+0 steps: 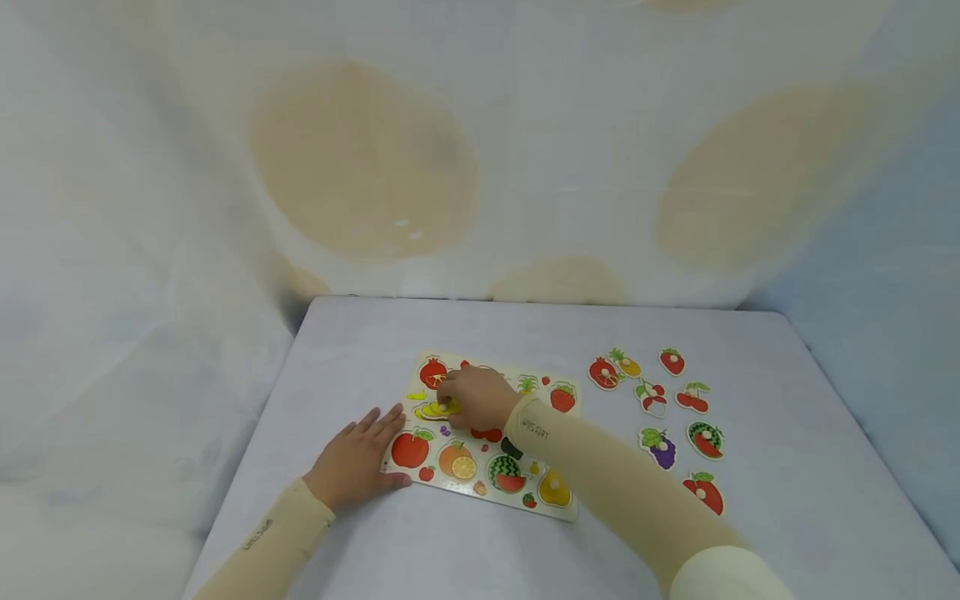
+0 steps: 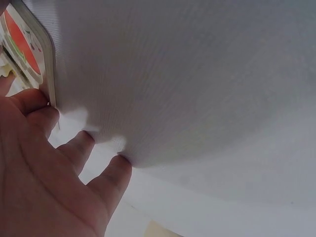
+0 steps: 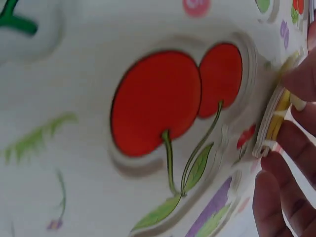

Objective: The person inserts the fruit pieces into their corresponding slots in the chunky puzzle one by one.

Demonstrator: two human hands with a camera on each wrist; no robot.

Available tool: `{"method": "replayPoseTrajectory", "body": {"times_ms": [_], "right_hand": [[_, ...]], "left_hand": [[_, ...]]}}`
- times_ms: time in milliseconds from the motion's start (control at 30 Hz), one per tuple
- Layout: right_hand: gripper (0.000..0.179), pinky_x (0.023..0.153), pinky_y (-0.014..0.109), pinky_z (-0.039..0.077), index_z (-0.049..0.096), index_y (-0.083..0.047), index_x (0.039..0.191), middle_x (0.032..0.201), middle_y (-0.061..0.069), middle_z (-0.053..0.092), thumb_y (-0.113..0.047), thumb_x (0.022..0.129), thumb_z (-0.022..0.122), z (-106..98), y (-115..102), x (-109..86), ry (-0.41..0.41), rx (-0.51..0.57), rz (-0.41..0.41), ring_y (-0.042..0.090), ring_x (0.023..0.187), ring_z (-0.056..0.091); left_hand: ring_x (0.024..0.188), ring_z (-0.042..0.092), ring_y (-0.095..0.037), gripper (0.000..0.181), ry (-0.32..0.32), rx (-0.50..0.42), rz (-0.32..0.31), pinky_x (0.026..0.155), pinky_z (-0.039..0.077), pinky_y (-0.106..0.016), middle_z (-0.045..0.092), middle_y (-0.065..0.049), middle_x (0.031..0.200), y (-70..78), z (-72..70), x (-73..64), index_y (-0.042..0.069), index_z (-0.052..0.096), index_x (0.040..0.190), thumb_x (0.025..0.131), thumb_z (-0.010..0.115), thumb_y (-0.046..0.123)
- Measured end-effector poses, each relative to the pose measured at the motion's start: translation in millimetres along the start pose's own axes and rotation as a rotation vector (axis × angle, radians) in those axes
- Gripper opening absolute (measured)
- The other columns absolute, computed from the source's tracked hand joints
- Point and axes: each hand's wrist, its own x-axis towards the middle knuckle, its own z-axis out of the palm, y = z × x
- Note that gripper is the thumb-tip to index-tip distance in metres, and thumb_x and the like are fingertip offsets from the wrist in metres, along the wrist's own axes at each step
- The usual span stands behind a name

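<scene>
A light wooden fruit puzzle board (image 1: 448,484) lies on the table, with fruit pictures in its recesses. My right hand (image 1: 477,400) is over its upper left part and pinches the small knob of a yellow banana piece (image 3: 279,116). The piece tilts over the board in the right wrist view; whether it touches its recess I cannot tell. Beside it is the printed cherry recess (image 3: 155,103). My left hand (image 1: 352,462) rests by the board's left edge, fingers spread, and some fingers touch the rim (image 2: 49,59) in the left wrist view.
Several loose knobbed pieces lie right of the board, among them grapes (image 1: 658,448), a watermelon (image 1: 705,439), an apple (image 1: 703,493), a strawberry (image 1: 672,361) and a pomegranate (image 1: 603,373). The table (image 1: 360,333) has a pale cover, and a patterned cloth (image 1: 525,167) hangs behind it.
</scene>
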Motion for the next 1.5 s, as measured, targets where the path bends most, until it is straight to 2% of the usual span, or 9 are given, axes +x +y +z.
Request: {"method": "replayPoseTrajectory", "body": {"times_ms": [267,467,633,867,1233,1500], "right_hand": [[0.027,0.094,0.037,0.052,0.073,-0.027,0.113,0.118,-0.007,0.064,-0.037,0.088,0.077,4.0,-6.2,-3.2,0.067,-0.009,-0.018,0.017,0.108,0.06],[0.028,0.1,0.04,0.049,0.074,-0.028,0.117,0.125,-0.005,0.063,-0.037,0.091,0.074,4.0,-8.9,-3.6,0.043,-0.002,-0.019,0.019,0.118,0.058],[0.027,0.101,0.038,0.048,0.074,-0.026,0.117,0.123,-0.004,0.064,-0.037,0.092,0.073,5.8,-11.8,-3.6,0.054,-0.022,-0.028,0.018,0.12,0.057],[0.03,0.103,0.04,0.047,0.073,-0.026,0.122,0.131,-0.003,0.062,-0.037,0.094,0.07,8.0,-13.7,-3.7,0.042,-0.051,-0.041,0.019,0.127,0.054],[0.034,0.106,0.039,0.044,0.071,-0.026,0.126,0.134,-0.003,0.06,-0.035,0.093,0.071,7.9,-9.6,-5.1,0.023,-0.019,-0.043,0.018,0.129,0.052],[0.034,0.1,0.038,0.049,0.069,-0.026,0.127,0.131,-0.004,0.06,-0.032,0.093,0.072,2.5,-4.1,-13.3,0.033,0.009,-0.029,0.017,0.124,0.054]], "left_hand": [[0.144,0.03,-0.037,0.096,0.005,0.0,0.002,0.109,0.034,-0.059,0.033,-0.004,0.16,0.7,-1.3,-0.3,0.01,0.041,0.153,0.079,0.074,0.062],[0.145,0.029,-0.037,0.097,0.004,-0.005,-0.004,0.11,0.033,-0.059,0.032,-0.003,0.161,1.2,-0.2,-1.3,0.011,0.04,0.153,0.079,0.075,0.062],[0.145,0.029,-0.037,0.097,0.012,-0.007,-0.004,0.11,0.033,-0.059,0.032,-0.003,0.161,1.1,1.0,-1.4,0.011,0.041,0.153,0.078,0.075,0.062],[0.145,0.03,-0.037,0.096,0.015,-0.006,0.005,0.11,0.033,-0.059,0.032,-0.004,0.16,0.4,2.7,-1.4,0.01,0.041,0.153,0.079,0.074,0.063],[0.145,0.03,-0.037,0.097,0.022,0.0,0.004,0.11,0.033,-0.059,0.032,-0.004,0.16,-0.3,3.8,-1.4,0.01,0.041,0.153,0.079,0.074,0.063],[0.145,0.029,-0.037,0.097,0.007,-0.007,-0.009,0.111,0.032,-0.059,0.031,-0.004,0.161,1.4,1.7,-1.9,0.011,0.04,0.154,0.079,0.074,0.062]]}}
